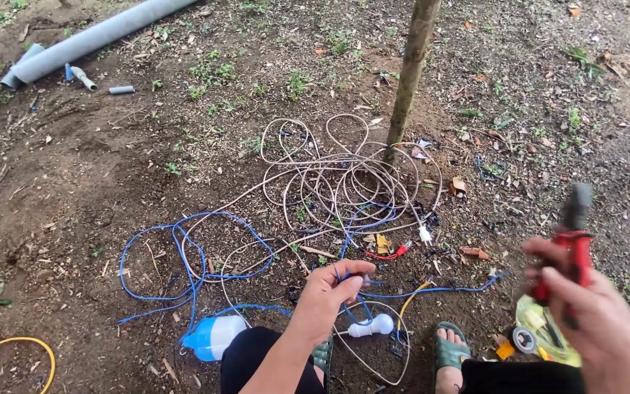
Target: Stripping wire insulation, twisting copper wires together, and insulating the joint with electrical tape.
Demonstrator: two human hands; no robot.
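A long grey pipe point(96, 36) lies at the far left on bare soil, and a thin tree trunk point(411, 69) rises at the far centre. At the trunk's foot a big tangle of beige cable point(329, 179) spreads toward the near side, overlapped on its left by loops of blue wire point(184, 255). A yellow hose point(16, 346) curves at the near left edge.

Near centre, the left hand point(329, 292) is pinched shut on the end of the blue wire, which runs from the fingers rightward and back into the loops. Just below it lie a white lamp socket point(373, 326) and, further left, a blue-and-white bulb point(213, 337). At the near right, the right hand point(592, 321) is clenched around red-handled pliers point(574, 241), held well apart from the wire. A tape roll point(525, 339) sits beside a green sandal point(450, 350).
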